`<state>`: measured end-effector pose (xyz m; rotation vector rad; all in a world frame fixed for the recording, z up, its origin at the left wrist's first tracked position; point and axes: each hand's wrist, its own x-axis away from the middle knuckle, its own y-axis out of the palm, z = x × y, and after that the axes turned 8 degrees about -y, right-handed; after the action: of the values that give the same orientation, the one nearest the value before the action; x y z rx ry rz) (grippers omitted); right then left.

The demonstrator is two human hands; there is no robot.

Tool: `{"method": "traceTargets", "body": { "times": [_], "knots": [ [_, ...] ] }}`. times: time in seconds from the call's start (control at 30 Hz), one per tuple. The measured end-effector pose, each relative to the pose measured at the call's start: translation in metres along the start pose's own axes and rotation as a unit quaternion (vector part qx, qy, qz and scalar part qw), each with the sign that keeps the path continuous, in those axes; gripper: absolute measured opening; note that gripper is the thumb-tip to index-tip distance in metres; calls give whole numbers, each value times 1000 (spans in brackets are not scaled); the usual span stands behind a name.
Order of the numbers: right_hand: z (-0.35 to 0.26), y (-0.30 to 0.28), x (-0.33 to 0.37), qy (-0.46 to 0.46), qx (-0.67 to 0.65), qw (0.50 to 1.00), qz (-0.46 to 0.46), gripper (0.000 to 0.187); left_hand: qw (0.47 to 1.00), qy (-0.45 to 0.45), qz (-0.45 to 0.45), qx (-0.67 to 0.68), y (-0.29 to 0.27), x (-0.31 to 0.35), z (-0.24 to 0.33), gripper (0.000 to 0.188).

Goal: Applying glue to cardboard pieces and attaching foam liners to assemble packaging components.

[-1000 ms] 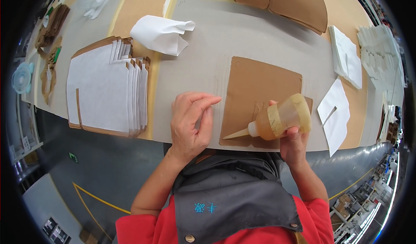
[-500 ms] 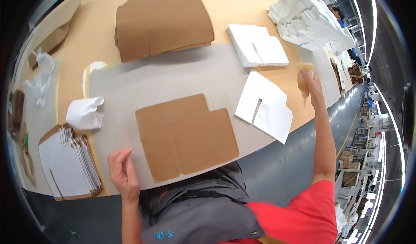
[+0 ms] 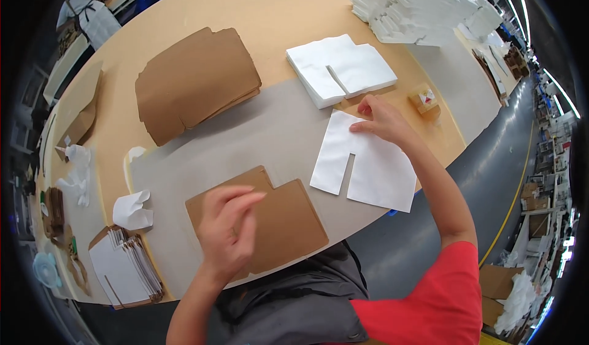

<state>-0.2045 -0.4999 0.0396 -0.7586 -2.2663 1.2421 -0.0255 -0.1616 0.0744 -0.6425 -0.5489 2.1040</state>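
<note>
The left hand is hovering over the brown cardboard piece at the tabletop's near edge, fingers loosely spread. Further out, the right hand is pressing on the white paper cutout, fingers together, just before the white stack.

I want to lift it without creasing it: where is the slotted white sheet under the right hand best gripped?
Probably at the near right edge of the slotted white sheet, from the table's front: that corner seems to overhang the rim, so fingers can get under it. The right hand rests on its far corner. Avoid the narrow flaps beside the slot.
</note>
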Motion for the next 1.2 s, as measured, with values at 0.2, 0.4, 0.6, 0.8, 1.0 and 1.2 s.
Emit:
{"method": "traceTargets", "body": {
  "times": [0.2,0.4,0.6,0.8,1.0,1.2],
  "knots": [
    [9,-15,12,-25,-255,963,-78,27,995,-33,-85,30,90,-69,2,44],
    [-40,-39,87,-214,-170,954,125,24,884,-169,-340,274,115,-96,10,45],
    [-38,-51,131,-280,-282,824,403,73,873,-63,-362,319,38,-86,72,27],
    [-42,23,134,-103,-646,744,135,123,903,-26,-277,326,-49,-50,83,25],
    [-132,36,144,-93,-622,776,-39,57,839,-302,-60,448,-83,31,35,29],
    [-154,60,165,-102,-389,915,10,20,746,-467,-17,475,-81,77,13,35]
  ]
}}
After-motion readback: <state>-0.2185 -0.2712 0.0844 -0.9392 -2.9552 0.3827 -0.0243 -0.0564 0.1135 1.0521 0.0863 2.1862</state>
